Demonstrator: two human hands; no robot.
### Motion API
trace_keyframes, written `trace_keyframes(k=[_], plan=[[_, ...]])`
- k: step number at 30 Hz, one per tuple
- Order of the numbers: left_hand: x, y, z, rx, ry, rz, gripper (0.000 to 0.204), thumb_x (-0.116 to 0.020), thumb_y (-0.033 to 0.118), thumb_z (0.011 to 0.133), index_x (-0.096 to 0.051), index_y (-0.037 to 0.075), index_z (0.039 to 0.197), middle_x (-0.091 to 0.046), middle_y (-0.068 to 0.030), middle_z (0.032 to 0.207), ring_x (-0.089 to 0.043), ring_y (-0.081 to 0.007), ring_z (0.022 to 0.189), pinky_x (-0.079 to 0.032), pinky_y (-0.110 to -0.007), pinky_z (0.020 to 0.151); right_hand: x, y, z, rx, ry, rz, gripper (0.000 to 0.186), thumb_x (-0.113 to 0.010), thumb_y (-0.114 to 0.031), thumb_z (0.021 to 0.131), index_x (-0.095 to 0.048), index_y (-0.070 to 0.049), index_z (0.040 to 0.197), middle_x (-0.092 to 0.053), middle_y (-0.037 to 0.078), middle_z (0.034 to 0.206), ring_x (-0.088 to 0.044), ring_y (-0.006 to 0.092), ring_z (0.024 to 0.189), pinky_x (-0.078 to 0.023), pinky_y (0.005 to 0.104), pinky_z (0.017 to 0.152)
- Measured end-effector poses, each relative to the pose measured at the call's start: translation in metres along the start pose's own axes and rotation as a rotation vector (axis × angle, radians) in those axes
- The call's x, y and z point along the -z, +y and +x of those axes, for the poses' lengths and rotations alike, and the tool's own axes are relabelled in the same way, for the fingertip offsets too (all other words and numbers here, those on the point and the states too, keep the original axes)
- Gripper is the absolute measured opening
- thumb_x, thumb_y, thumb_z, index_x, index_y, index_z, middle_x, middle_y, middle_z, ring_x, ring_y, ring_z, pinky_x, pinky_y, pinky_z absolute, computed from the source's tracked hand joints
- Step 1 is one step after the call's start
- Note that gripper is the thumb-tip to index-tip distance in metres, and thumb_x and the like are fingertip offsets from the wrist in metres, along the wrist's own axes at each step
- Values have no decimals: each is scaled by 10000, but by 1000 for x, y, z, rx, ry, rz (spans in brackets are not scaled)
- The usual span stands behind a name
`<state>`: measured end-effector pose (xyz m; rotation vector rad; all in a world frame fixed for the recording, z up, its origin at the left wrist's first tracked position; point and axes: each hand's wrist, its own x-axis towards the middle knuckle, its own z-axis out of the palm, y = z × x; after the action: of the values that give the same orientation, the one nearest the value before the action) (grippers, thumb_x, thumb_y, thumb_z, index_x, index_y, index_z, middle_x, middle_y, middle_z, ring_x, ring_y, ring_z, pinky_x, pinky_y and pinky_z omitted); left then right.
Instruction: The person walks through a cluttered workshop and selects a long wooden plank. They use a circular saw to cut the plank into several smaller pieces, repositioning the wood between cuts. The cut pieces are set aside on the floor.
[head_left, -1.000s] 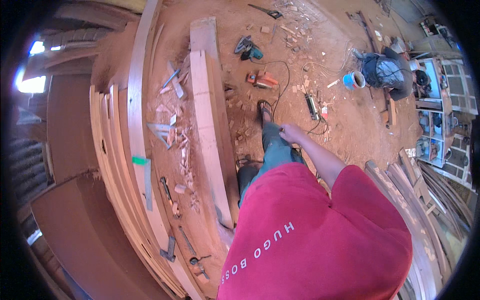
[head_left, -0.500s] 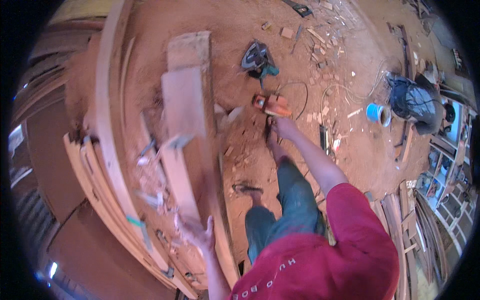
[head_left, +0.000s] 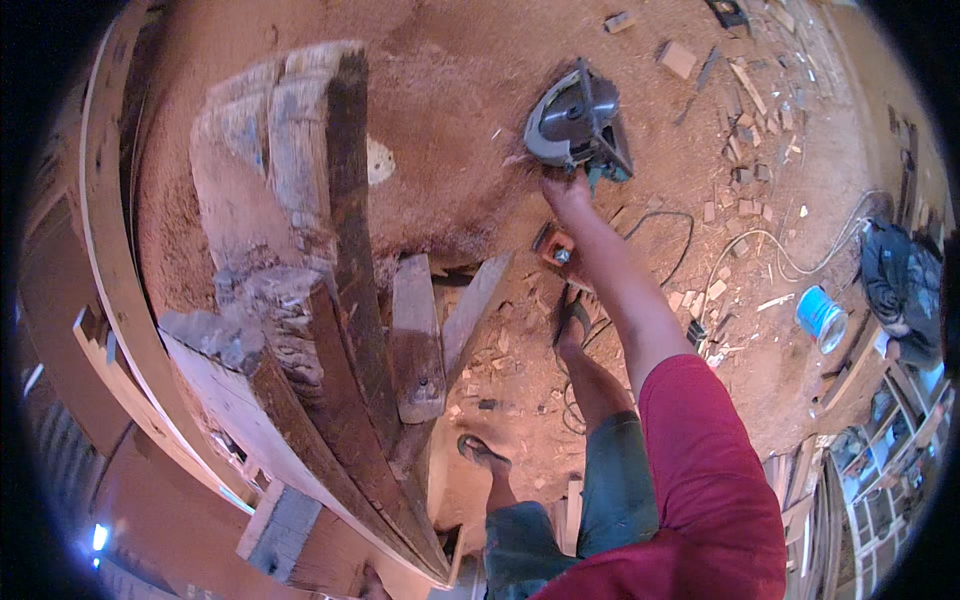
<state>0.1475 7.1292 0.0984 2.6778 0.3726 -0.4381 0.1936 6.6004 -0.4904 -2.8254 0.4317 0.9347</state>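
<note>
The circular saw (head_left: 577, 113) is grey and teal, the bucket (head_left: 820, 321) blue.

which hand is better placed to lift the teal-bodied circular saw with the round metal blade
Right, most likely: the right hand is at the teal-bodied circular saw, its bare forearm stretched toward it; no other hand shows near there.

Cannot make out finger placement of the right hand (head_left: 567, 195) at the circular saw (head_left: 575, 120). Can see only part of the orange power tool (head_left: 553, 243) behind the right forearm (head_left: 635, 295). Cannot follow the handsaw (head_left: 728, 12) past the top edge, the co-worker (head_left: 892, 275) into the dark right rim, or the red shirt (head_left: 675, 550) below the lower edge.
</note>
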Motion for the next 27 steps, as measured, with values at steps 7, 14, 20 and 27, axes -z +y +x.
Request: trace_keyframes(k=[7,14,20,27], plan=[[10,-24,1,-414,228,522,962,-832,160,729,-246,-36,1466,-300,-250,1467,-340,-395,1341,-291,-510,1125,92,93,-86,0,-147,170,304,-560,-215,879,-617,-83,1148,-698,201,1008,-675,391,932,-561,443,816],[14,23,10,-442,192,406,983,-845,319,694,-316,-62,1429,-437,-283,1374,-424,-453,1271,-335,-518,1070,260,113,-352,-288,-69,878,589,-714,-264,735,-517,9,1218,-668,158,787,-668,291,629,-532,402,557],[21,34,6,-528,183,345,932,-795,337,654,-366,25,1420,-518,-253,1225,-498,-440,1125,-385,-534,953,334,30,-583,-627,-18,1476,425,-639,-78,792,-513,3,1190,-596,55,659,-555,138,459,-432,276,410],[56,3,8,-678,-27,12,651,-613,296,897,-386,20,1441,-495,-244,1360,-487,-397,1220,-358,-485,1046,366,-110,-715,-590,215,1468,344,-728,-77,811,-614,12,1122,-656,42,915,-616,122,826,-507,288,750]])
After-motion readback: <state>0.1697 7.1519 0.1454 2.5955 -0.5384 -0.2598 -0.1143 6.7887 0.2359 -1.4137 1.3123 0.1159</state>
